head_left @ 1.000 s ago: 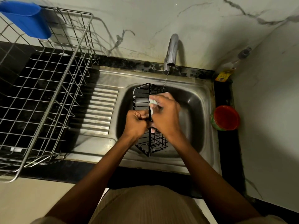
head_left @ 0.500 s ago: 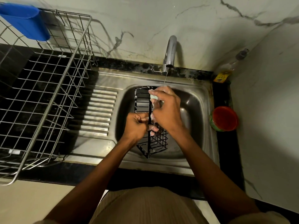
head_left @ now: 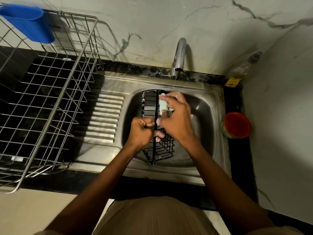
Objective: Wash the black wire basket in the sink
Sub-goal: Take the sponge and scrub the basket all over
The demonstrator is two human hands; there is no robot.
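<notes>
The left hand [head_left: 141, 131] stays clenched round the rim of the black wire basket [head_left: 158, 146], held upright inside the steel sink [head_left: 211, 119]. The right hand [head_left: 176, 119], gripping a pale soapy sponge [head_left: 163, 104], has slid farther up the basket toward the thin faucet stream [head_left: 174, 84], so scrubbing continues.

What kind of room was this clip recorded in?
Most likely a home kitchen: a steel sink with a ribbed drainboard is set in a dark counter, a tap runs a thin stream over it, and a wire dish rack stands beside it.
</notes>
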